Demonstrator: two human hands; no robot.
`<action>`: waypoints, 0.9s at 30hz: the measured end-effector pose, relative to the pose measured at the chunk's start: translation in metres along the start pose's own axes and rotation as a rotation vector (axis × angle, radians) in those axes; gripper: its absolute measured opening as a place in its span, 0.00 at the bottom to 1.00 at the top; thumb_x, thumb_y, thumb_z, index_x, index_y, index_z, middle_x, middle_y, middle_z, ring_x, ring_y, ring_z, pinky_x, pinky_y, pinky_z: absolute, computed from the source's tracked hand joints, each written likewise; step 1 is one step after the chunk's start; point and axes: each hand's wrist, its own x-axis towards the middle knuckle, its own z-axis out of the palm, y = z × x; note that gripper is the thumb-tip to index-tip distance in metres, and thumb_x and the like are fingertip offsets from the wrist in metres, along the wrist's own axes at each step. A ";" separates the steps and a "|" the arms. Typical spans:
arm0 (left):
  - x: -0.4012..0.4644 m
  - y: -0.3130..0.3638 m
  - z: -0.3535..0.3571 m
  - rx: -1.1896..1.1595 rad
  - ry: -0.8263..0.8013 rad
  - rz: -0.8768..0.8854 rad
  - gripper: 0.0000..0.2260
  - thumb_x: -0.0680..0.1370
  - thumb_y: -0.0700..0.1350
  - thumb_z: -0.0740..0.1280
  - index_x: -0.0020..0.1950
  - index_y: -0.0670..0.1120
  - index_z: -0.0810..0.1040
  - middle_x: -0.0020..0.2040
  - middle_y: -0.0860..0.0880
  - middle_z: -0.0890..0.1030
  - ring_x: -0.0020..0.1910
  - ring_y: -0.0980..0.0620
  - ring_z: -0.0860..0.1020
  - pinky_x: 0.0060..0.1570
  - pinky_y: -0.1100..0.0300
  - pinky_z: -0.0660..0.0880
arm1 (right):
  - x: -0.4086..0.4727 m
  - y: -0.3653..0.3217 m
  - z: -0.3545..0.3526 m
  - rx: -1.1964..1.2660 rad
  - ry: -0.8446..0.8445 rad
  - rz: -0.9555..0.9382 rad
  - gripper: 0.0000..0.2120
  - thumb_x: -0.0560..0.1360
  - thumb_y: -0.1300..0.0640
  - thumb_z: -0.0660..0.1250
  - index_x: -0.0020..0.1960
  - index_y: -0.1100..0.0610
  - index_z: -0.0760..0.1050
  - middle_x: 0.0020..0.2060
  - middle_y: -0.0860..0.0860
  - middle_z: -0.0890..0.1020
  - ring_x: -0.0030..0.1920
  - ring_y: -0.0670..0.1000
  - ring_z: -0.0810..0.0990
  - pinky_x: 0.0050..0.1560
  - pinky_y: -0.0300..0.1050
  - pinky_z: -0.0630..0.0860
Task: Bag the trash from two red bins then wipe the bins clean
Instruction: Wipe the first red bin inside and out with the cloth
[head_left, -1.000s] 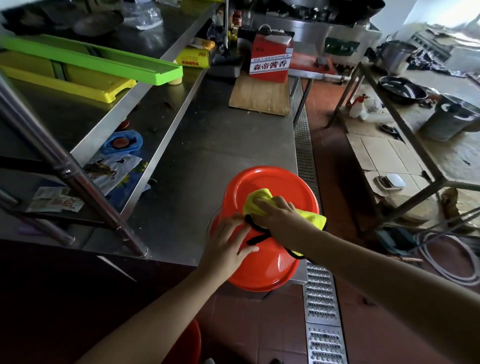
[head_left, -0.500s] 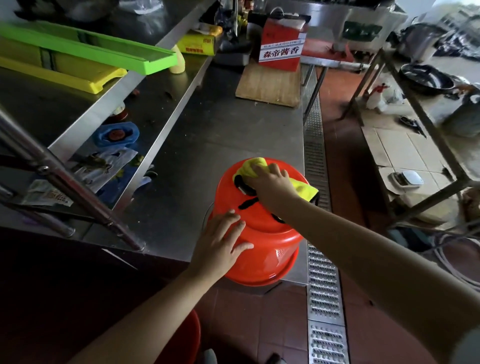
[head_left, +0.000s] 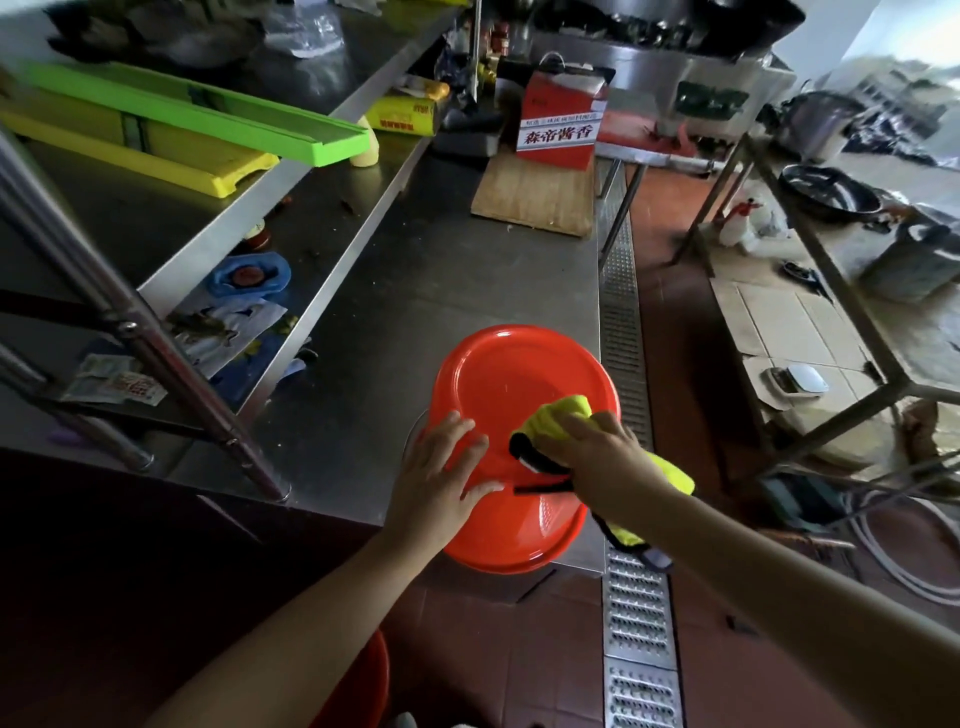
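The red bin (head_left: 519, 415) stands upside down at the near right corner of the steel bench (head_left: 441, 291), its flat base facing up and its rim hanging slightly over the bench's front edge. The left hand (head_left: 441, 486) lies flat on the near side of the upturned bin with fingers spread and straight, steadying it without gripping. The right hand (head_left: 602, 457) presses a yellow cloth (head_left: 558, 418) with black edging against the base and the right shoulder of the bin; its fingers curl over the bunched cloth, holding it.

No trash shows in or around this bin, and with the bin emptied and turned over, the bagging for it looks done and the wiping of its outside is in hand. I judge the task past its midpoint but not finished: the inside of this bin cannot be seen, so whether it has been wiped is unknown. A second red bin (head_left: 363, 686) shows as a curved edge on the floor at the bottom of the view, below the left forearm; too little shows to tell whether it is empty or clean.

Further out, a wooden board (head_left: 535, 200) with a red carton (head_left: 563, 124) lies at the far end of the bench, and a metal floor drain (head_left: 628, 597) runs along the right.
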 end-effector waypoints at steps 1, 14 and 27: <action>-0.001 0.000 -0.002 -0.020 -0.014 -0.037 0.27 0.76 0.63 0.65 0.71 0.52 0.71 0.77 0.49 0.61 0.76 0.48 0.60 0.62 0.45 0.74 | -0.003 -0.008 0.000 0.017 0.020 -0.040 0.34 0.75 0.63 0.63 0.73 0.33 0.66 0.74 0.46 0.66 0.63 0.60 0.66 0.64 0.59 0.71; -0.013 -0.023 -0.038 -0.379 -0.063 -0.271 0.24 0.81 0.42 0.63 0.77 0.53 0.63 0.67 0.53 0.76 0.60 0.57 0.77 0.57 0.63 0.75 | 0.040 -0.073 -0.016 -0.282 0.199 -0.266 0.28 0.69 0.60 0.74 0.66 0.39 0.77 0.69 0.52 0.75 0.57 0.64 0.77 0.49 0.59 0.79; -0.025 -0.023 -0.030 -0.151 0.061 0.162 0.15 0.78 0.39 0.64 0.64 0.44 0.78 0.64 0.49 0.76 0.67 0.51 0.72 0.66 0.56 0.69 | 0.139 -0.089 -0.060 -0.406 0.015 -0.242 0.19 0.82 0.48 0.59 0.71 0.33 0.67 0.74 0.43 0.65 0.67 0.58 0.67 0.63 0.52 0.72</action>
